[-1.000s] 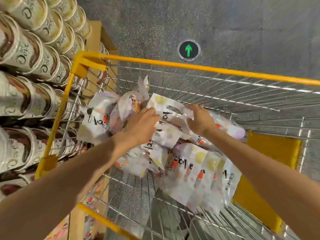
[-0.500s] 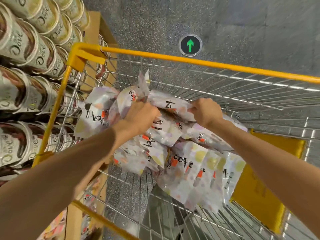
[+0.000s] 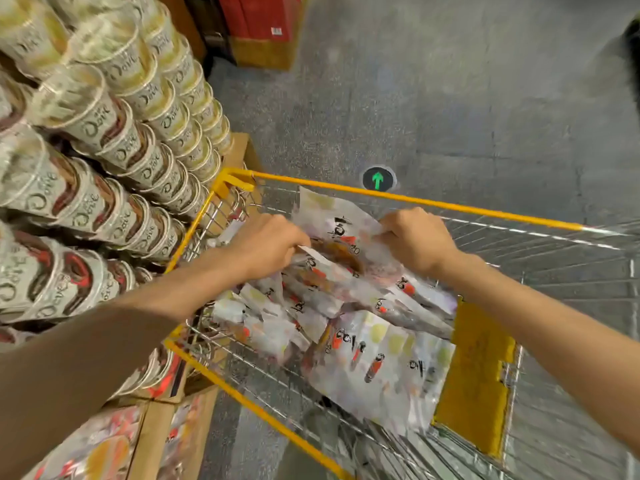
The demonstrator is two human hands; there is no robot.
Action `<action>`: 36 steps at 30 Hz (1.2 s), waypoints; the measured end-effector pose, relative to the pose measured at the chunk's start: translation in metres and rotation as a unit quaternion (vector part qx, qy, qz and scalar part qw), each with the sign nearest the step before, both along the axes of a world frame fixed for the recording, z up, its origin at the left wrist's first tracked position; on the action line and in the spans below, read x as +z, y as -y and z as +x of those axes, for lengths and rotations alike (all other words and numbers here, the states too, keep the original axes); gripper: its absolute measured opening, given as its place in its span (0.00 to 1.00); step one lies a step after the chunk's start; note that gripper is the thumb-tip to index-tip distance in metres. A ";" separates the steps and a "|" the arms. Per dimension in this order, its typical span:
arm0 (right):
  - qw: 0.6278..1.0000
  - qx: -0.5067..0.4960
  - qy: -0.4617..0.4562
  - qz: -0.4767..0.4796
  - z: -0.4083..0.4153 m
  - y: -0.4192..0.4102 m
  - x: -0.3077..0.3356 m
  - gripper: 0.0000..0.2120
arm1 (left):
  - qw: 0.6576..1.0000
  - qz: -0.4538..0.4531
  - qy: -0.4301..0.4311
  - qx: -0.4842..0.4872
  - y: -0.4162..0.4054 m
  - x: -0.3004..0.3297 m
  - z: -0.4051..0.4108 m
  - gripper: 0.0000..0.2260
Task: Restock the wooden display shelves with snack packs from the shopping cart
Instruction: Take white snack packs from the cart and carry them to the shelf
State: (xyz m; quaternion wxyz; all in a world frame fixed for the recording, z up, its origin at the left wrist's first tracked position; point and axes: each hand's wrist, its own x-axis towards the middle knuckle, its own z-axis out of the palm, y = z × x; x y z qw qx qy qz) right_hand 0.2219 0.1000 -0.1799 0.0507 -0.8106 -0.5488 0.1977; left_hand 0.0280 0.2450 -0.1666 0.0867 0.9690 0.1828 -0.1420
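- Filling the left side of the view, stacked paper cups (image 3: 104, 140) lie on their sides in rows, brown-and-cream labels facing out, pressed close against the cart's left wall.
- Grey speckled floor (image 3: 467, 98) spreads beyond the cart, with a round marker bearing a green arrow (image 3: 378, 179) just past the cart's far rim.
- Wire shopping cart (image 3: 415, 201) with a yellow rim stands beside the cups; a yellow panel (image 3: 474, 372) hangs inside its right wall.
- Snack packs (image 3: 377, 362), white with pastel dots and orange-black print, lie heaped in the cart's basket, from the left wall across to the yellow panel.
- One bundle of packs (image 3: 341, 230) is raised near the far rim, above the heap.
- Left hand (image 3: 268, 245) is clenched on the bundle's left edge.
- Right hand (image 3: 414, 239) is clenched on the bundle's right edge, fingers curled under the wrapping.
- Wooden shelf corner (image 3: 242, 147) shows just behind the cart's far left corner.
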 end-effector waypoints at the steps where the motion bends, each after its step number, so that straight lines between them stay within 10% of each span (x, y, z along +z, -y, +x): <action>1: 1.000 0.009 0.010 0.004 -0.003 0.005 0.018 0.19 | 1.000 0.013 0.008 0.002 0.006 0.018 -0.006 0.17; 19: 0.959 0.241 0.107 0.103 -0.128 0.075 0.222 0.11 | 0.912 0.043 0.225 0.340 0.152 0.239 -0.254 0.07; 36: 0.831 0.549 0.071 0.060 -0.479 -0.025 0.204 0.13 | 0.799 0.083 0.090 0.588 0.249 0.224 -0.608 0.18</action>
